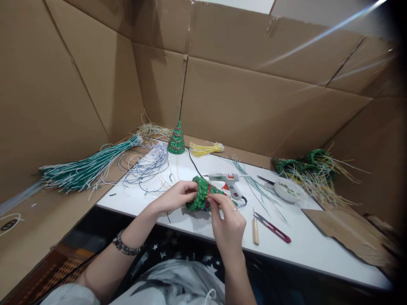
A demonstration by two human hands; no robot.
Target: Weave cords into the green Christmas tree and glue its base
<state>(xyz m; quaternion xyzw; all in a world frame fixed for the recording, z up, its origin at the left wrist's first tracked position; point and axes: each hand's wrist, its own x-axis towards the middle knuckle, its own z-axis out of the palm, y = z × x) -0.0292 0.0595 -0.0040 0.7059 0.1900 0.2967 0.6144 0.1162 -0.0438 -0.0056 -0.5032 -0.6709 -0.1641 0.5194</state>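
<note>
Two hands meet over the white surface [318,250], walled in by cardboard. Far left lies a bundle of green-and-white wire strips [85,169], fanned within reach. The left hand [173,197] is closed around a green beaded cone tree [200,195], tipped sideways, seemingly to expose its side, while the right hand [227,222] pinches at a red strand. Behind stands a finished tree [176,139]; rightward rest a glue gun [229,181] and snips [273,228].

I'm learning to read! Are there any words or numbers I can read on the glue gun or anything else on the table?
No readable words or numbers.
Glue gun: orange triangle mark, any lettering too small to read.
Cardboard at far left: dark oval mark, too blurred to read.
Green cone in the left hand and right hand: no text.
</note>
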